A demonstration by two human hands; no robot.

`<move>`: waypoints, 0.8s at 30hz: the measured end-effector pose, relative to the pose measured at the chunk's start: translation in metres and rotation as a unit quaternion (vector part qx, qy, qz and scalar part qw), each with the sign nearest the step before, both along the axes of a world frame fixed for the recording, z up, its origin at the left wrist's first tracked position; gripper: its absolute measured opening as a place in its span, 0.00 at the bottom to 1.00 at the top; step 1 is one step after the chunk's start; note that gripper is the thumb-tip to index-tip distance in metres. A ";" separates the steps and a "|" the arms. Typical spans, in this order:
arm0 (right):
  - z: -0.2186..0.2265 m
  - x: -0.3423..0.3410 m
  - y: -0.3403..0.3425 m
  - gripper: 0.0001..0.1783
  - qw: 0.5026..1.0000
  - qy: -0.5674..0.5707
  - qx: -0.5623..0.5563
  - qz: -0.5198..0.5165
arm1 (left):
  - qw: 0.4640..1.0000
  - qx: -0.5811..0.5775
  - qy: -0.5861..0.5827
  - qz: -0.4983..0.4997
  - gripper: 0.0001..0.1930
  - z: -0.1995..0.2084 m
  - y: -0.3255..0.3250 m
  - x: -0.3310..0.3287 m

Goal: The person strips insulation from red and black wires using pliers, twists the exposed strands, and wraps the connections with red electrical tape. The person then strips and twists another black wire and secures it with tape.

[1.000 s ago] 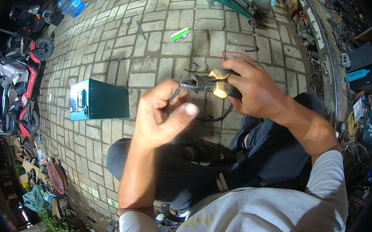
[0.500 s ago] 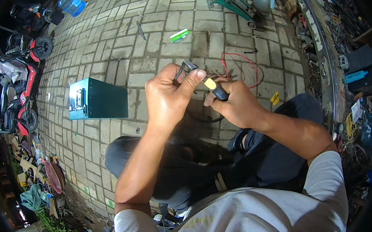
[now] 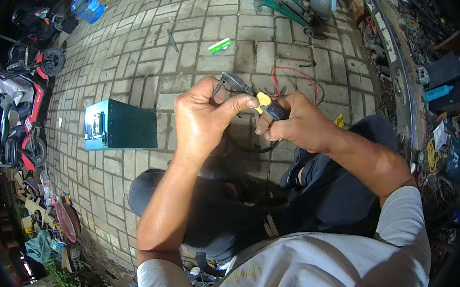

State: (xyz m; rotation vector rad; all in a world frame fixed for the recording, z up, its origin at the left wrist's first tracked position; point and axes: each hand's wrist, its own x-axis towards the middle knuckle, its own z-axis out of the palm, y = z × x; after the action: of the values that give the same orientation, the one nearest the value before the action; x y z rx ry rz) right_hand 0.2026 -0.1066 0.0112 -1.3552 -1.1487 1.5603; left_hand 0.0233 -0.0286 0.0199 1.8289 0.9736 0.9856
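My left hand is closed, thumb and fingers pinching a dark grey plug-like piece with a thin black cable. My right hand grips a short yellow-and-black plug-like piece. Its yellow end points at my left thumb, which is at or very near it; whether they touch I cannot tell. Below my right hand a black cable curves over the paving. Beyond that hand a red wire lies looped on the bricks.
A dark green box stands at the left on the brick paving. A green-and-white packet lies ahead. Further off are a green floor jack and a water bottle. A red scooter stands far left; cluttered tools line the right.
My right hand has turned the yellow-and-black piece, so its yellow end looks broader and tips upward. My left hand has shifted slightly left, still pinching the grey piece.
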 end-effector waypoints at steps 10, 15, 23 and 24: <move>0.006 0.010 0.002 0.07 0.999 -0.041 0.003 0.012 | 0.995 -0.063 -0.061 -0.040 0.20 -0.001 0.006 0.002; -0.007 0.000 -0.006 0.06 0.999 -0.001 0.041 -0.028 | 1.000 -0.016 -0.012 0.000 0.20 -0.012 0.007 0.006; 0.002 0.035 0.029 0.08 0.976 0.038 0.116 -0.178 | 0.985 -0.117 -0.113 -0.057 0.22 -0.026 -0.005 0.013; -0.003 0.035 0.026 0.09 0.985 -0.018 0.120 -0.122 | 0.985 -0.127 -0.092 -0.072 0.16 -0.021 -0.004 0.008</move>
State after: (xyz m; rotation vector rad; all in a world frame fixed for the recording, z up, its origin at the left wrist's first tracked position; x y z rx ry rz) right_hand 0.2375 -0.0803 0.0082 -1.3109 -1.1078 1.1874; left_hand 0.0317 -0.0327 -0.0014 1.5441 0.8031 0.8800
